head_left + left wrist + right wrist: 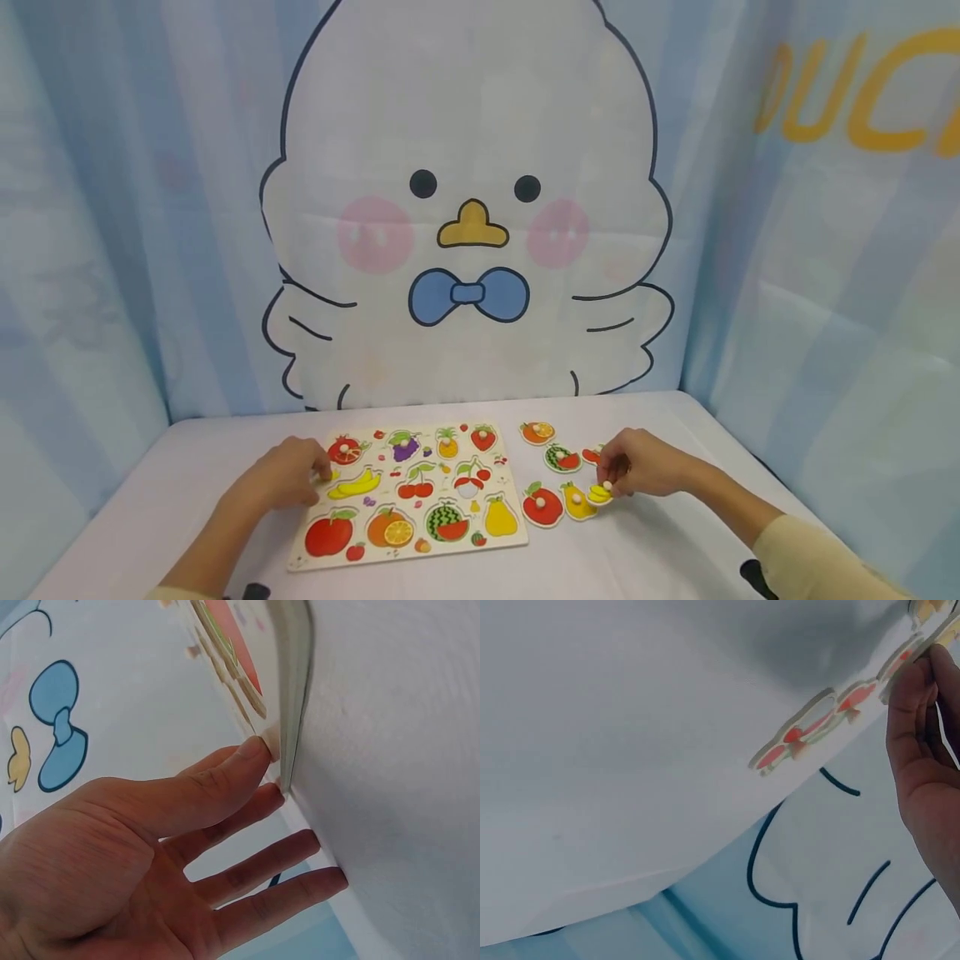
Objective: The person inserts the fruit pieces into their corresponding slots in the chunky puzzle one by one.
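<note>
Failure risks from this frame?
The right hand pinches the banana piece, which overlaps the loose pear piece in the head view; it might catch or drag it. The left hand grips the puzzle board at its edge, so a tug could shift it.

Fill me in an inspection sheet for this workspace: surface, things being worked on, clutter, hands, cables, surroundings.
Surface: white table.
Job's things: fruit board lying flat; right of it, orange piece, watermelon piece, apple piece, pear piece and a red piece partly hidden behind a hand.
Clutter: nothing seen.
Left hand: fingers at the board's left edge, thumb and index finger pinching it.
Right hand: fingers holding the banana piece.
Cables: nothing seen.
Surroundings: blue-and-white curtain, orange lettering at right, printed bird-like figure behind the table.
</note>
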A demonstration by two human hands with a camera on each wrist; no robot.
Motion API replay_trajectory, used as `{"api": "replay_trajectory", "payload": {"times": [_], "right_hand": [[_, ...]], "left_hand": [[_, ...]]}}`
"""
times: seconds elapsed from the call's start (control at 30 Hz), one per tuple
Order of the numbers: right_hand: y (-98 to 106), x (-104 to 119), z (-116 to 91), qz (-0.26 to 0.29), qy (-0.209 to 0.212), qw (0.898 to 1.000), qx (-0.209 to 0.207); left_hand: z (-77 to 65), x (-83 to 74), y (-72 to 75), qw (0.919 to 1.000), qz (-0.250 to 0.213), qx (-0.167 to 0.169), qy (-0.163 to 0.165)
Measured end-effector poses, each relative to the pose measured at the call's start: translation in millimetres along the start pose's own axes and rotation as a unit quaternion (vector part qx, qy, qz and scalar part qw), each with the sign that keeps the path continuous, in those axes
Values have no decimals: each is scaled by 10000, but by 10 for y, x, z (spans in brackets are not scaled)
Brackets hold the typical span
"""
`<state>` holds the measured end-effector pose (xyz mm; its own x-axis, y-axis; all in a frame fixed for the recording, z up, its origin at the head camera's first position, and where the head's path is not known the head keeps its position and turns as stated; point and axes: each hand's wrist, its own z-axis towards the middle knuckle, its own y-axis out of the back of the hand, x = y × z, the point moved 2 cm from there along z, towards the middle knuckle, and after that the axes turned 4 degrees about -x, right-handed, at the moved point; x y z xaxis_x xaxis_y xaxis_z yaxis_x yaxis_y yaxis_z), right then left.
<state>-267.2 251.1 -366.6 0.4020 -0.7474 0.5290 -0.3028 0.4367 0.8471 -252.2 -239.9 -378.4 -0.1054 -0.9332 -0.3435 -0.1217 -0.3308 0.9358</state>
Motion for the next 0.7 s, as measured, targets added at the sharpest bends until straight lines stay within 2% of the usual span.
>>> {"api": "replay_trajectory", "payload": {"times": [0.37,0.7], "right_hand": [[-172,244,307,13,118,9999,79],[-324,500,573,-79,174,9998,105]], "left_hand": [[-10,-5,-20,10000,-70,-67,17],[-19,-18,-25,9997,66,-244,55]]}}
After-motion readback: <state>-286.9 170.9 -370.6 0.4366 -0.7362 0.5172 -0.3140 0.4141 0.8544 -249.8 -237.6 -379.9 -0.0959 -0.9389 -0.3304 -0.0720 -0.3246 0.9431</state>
